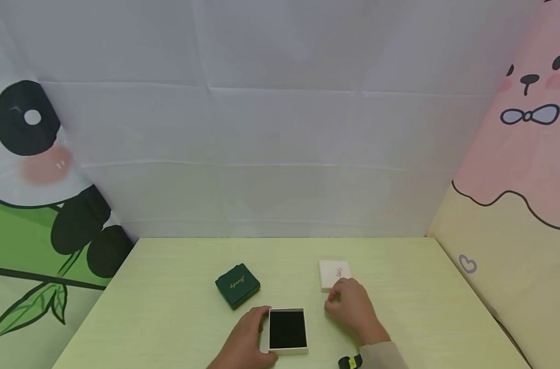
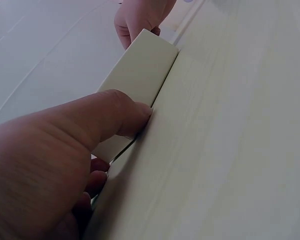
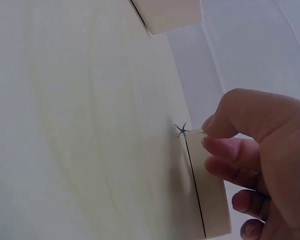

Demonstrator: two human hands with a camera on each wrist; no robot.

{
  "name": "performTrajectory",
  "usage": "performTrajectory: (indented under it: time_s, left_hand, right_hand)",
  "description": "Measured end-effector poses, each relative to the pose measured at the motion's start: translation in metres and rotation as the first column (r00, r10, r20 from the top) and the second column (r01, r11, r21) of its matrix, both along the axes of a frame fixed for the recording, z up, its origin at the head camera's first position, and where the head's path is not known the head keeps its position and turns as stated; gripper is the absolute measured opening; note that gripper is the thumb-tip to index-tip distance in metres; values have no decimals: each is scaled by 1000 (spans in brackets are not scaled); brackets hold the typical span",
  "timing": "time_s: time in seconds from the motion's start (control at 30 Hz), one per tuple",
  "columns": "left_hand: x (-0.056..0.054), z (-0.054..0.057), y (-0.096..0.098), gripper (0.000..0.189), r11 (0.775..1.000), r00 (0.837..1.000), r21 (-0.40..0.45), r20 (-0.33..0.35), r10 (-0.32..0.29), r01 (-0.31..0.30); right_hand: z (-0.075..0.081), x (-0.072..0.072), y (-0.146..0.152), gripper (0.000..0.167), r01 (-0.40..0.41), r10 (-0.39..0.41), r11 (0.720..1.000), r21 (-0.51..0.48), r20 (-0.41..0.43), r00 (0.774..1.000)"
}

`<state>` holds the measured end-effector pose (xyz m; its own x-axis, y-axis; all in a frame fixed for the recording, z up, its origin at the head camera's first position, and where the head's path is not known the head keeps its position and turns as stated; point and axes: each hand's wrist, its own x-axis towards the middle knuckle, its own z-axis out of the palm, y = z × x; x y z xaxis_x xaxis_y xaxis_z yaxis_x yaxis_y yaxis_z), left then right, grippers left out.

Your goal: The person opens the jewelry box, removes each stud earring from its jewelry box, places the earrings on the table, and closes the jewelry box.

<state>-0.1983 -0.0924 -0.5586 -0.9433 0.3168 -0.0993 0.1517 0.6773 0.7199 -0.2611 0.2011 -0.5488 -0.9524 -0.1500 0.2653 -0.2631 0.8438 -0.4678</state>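
Note:
My left hand (image 1: 247, 338) grips the left side of an open white jewelry box (image 1: 289, 352), thumb at the near corner and fingers at the far one. A black pad (image 1: 287, 329) fills the box. In the left wrist view the thumb presses on the pale side wall (image 2: 140, 75). Between thumb and forefinger, my right hand (image 1: 353, 305) pinches a small blue starfish earring (image 3: 182, 130) by its thin stem, just above the table. That hand is beside a white lid-like box (image 1: 330, 274) with a pink print, partly hidden by the fingers.
A dark green jewelry box (image 1: 238, 286) with gold lettering lies turned at an angle, left of the open box. The pale table (image 1: 169, 287) meets a white cloth backdrop (image 1: 280, 128) behind. Printed side panels stand left and right. A black band (image 1: 350, 362) circles the right wrist.

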Motion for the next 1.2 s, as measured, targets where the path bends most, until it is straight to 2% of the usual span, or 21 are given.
performTrajectory:
  time_s: [0.17,0.4,0.7,0.97,1.2]
  left_hand:
    - [1,0,1,90,1000,1000,-2,-1,2,-2]
    - [1,1,2,92,1000,1000,-9,-1,7,-7]
    - [2,3,2,90,1000,1000,-14,-10,1,-1]
    - [2,3,1,91,1000,1000,-20,-5,-1,1]
    - [2,4,1,90,1000,1000,-17,6,-6,6]
  right_hand:
    - [1,2,-3,18,-4,5,1000,30,-11,1000]
    - [-1,4,-5,19,14,-14,1000,17,22,1000]
    - [-6,5,-4,18,59,-54,997,-59,86,995]
    - [-5,10,-3,17,53,-46,992,-116,60,997]
    - [-4,12,-3,15,78,-65,984,-159,86,994]
